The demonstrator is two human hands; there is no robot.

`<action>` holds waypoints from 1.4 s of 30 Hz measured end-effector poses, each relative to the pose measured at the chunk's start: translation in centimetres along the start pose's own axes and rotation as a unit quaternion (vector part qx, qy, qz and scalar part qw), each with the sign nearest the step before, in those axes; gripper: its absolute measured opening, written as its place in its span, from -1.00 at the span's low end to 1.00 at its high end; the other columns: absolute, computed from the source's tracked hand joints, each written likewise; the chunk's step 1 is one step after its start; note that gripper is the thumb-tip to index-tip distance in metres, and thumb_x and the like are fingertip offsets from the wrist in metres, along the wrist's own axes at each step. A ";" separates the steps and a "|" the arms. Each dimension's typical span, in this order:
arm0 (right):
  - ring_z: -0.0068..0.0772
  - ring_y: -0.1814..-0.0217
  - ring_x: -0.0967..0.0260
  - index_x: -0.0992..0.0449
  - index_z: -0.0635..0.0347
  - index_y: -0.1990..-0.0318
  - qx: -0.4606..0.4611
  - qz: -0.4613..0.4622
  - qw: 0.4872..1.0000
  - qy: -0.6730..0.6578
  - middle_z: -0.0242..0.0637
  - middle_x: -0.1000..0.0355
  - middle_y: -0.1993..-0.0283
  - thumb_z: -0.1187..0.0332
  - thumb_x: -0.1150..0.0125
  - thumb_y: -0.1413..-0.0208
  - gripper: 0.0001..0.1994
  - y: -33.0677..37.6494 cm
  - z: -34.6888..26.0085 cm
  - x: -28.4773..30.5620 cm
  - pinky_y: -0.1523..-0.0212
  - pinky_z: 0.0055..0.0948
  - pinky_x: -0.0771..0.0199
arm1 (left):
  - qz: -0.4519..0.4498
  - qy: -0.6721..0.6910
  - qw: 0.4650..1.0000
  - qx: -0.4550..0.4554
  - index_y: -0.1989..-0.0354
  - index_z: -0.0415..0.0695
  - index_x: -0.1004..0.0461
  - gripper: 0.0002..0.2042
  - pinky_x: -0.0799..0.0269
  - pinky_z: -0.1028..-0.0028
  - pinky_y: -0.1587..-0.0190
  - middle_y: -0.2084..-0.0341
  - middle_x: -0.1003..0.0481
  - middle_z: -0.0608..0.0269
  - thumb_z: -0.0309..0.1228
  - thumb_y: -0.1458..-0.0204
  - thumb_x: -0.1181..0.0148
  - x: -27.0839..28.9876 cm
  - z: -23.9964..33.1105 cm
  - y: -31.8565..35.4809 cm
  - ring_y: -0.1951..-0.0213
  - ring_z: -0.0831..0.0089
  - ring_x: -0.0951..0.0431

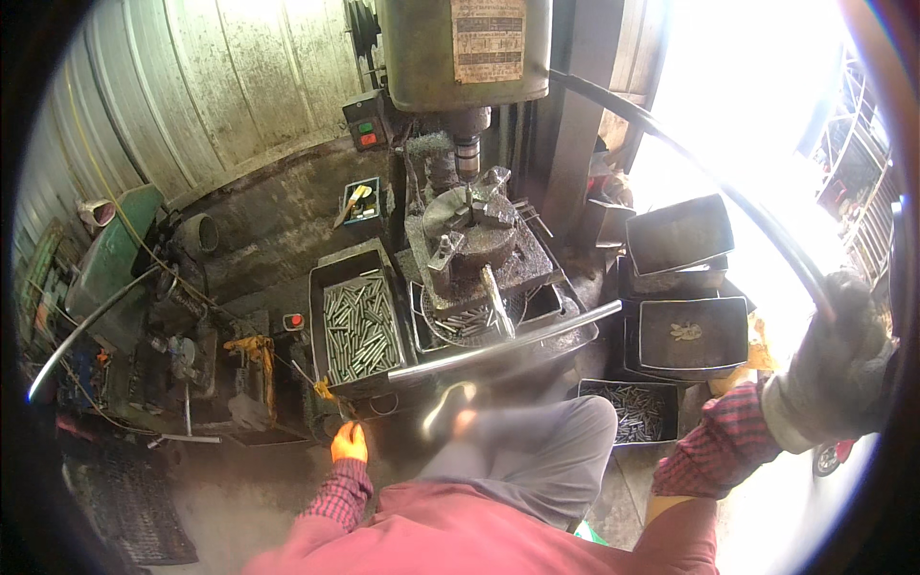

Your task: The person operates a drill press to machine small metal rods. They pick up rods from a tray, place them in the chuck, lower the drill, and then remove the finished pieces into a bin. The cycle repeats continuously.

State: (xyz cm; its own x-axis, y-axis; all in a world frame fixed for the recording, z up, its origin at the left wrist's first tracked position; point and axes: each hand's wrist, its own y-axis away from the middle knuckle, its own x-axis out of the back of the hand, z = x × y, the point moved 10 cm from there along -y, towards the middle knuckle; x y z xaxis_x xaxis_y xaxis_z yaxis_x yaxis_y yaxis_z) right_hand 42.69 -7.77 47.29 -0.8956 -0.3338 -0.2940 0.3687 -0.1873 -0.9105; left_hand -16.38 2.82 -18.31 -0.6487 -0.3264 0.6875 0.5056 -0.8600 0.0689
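My left hand, in an orange glove, is closed on a thin rod with a yellow wrap partway along it; its tip reaches toward the front of a bin of short metal pins. My right hand, in a grey work glove, grips the end of a long curved lever coming from the drill press. Beneath the spindle stands a round jawed chuck on the machine table. Whether a workpiece sits in its jaws is too small to tell. A tray under the table holds more pins.
Stacked dark bins stand at the right, and another bin of pins is on the floor. A straight bar crosses before the machine. A switch box and small blue tray are behind. A green machine stands left.
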 end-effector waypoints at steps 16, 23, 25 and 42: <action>-0.67 0.56 -0.31 -0.50 -0.19 0.43 -0.049 -0.074 0.996 0.026 -0.76 -0.32 0.58 -0.07 -0.27 -0.24 -0.70 6.4 -1.9 1.6 0.43 -0.41 -0.27 | -0.474 -0.559 0.680 0.004 -0.27 0.08 -0.45 -0.40 -0.48 0.11 -0.21 -0.09 -0.60 0.13 -0.04 -0.02 -0.31 -4.9 -25.9 12.7 -0.13 0.05 -0.59; -0.62 0.53 -0.31 -0.48 -0.16 0.44 -0.058 -0.088 0.994 0.018 -0.72 -0.30 0.58 -0.08 -0.25 -0.25 -0.68 7.7 -2.2 1.4 0.36 -0.35 -0.29 | -0.192 -0.305 0.924 0.129 0.09 -0.15 -0.67 -0.54 -0.49 0.15 -0.16 0.07 -0.64 -0.10 -0.01 -0.07 -0.16 -2.0 -19.4 8.6 -0.05 -0.03 -0.62; -0.61 0.53 -0.31 -0.48 -0.16 0.44 -0.062 -0.094 0.994 0.015 -0.71 -0.29 0.58 -0.08 -0.24 -0.25 -0.67 8.1 -2.3 1.3 0.34 -0.33 -0.29 | -0.198 -0.262 0.935 0.130 0.01 -0.17 -0.64 -0.52 -0.46 0.18 -0.20 0.00 -0.62 -0.10 -0.03 -0.08 -0.19 -2.2 -17.6 8.3 -0.10 -0.02 -0.60; -0.49 0.47 -0.30 -0.43 -0.11 0.46 -0.069 -0.121 0.990 0.009 -0.62 -0.24 0.57 -0.12 -0.17 -0.26 -0.62 9.7 -2.9 2.3 0.17 -0.17 -0.34 | -0.203 -0.319 0.907 0.184 -0.05 -0.09 -0.64 -0.49 -0.44 0.21 -0.25 -0.07 -0.61 -0.01 0.00 -0.03 -0.23 -0.4 -20.3 9.1 -0.16 0.02 -0.57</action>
State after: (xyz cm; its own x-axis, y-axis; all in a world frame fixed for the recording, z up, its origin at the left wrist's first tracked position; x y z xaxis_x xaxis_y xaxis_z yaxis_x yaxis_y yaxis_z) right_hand 43.55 -7.69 36.92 -0.9581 -0.2787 -0.0659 0.1061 -0.1315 -0.9856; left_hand -23.05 -12.82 -32.63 -0.4223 0.3828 0.8216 0.5300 -0.6311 0.5664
